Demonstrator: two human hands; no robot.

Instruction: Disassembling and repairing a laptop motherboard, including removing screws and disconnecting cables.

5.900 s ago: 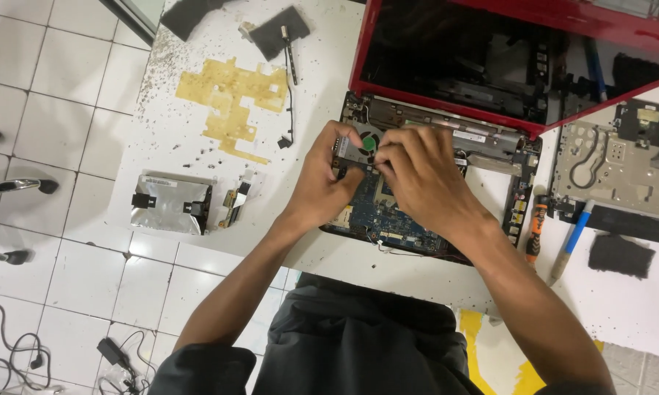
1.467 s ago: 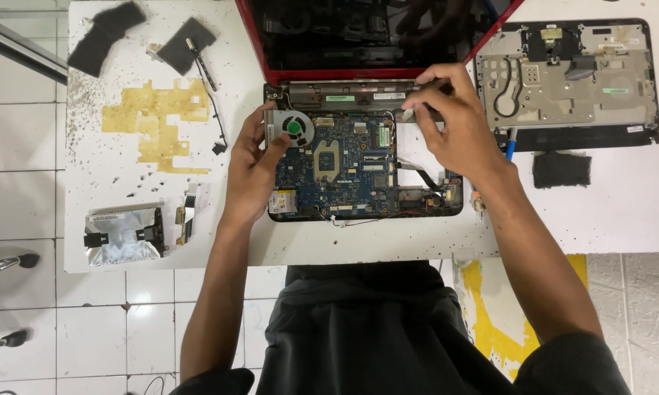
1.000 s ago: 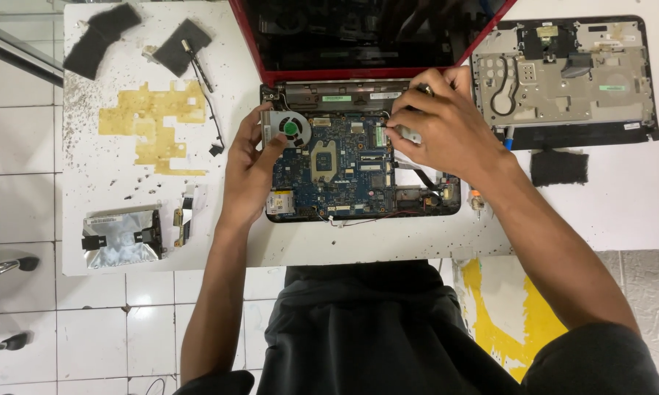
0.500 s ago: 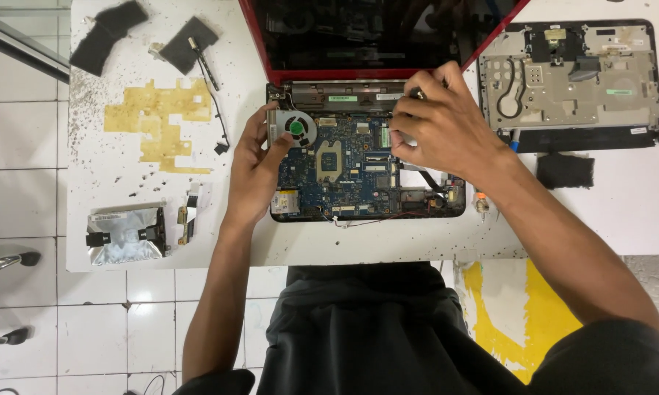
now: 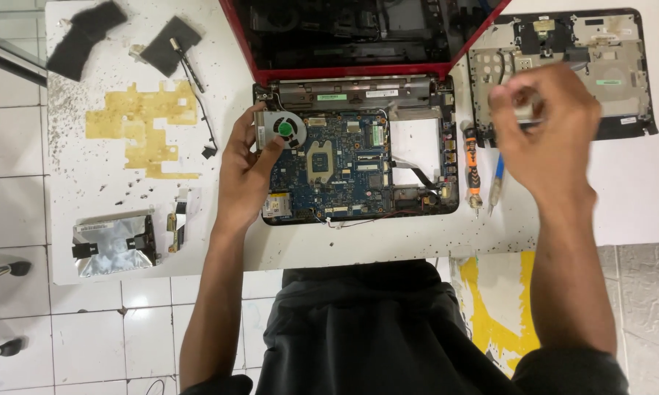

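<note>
White and speckled with little dark bits, the table [image 5: 358, 245] stands on a floor of pale tiles [image 5: 11, 153].

The left hand [image 5: 245, 172] lies on the left edge of the opened laptop base [image 5: 355, 150]. Its thumb touches the round fan [image 5: 283, 130] with the green middle. It holds nothing and the fingers are loosely bent.

The right hand [image 5: 545, 128] is up in the air, to the right of the laptop base. It looks blurry. The fingers are curled around a small grey part [image 5: 525, 110], but I cannot tell what the part is.

Inside the base you can see the blue circuit board [image 5: 344, 164]. The red-framed lid [image 5: 358, 36] is folded back behind it.

Just right of the base lie an orange screwdriver [image 5: 473, 164] and a blue one [image 5: 497, 179]. Behind the right hand lies a dark laptop cover panel [image 5: 622, 73].

Far to the left are a yellow stain [image 5: 143, 128], two black pads [image 5: 88, 36], a thin black cable [image 5: 197, 102] and a silver drive [image 5: 113, 245]. A yellow patch [image 5: 490, 307] shows on the floor under the table's edge.
</note>
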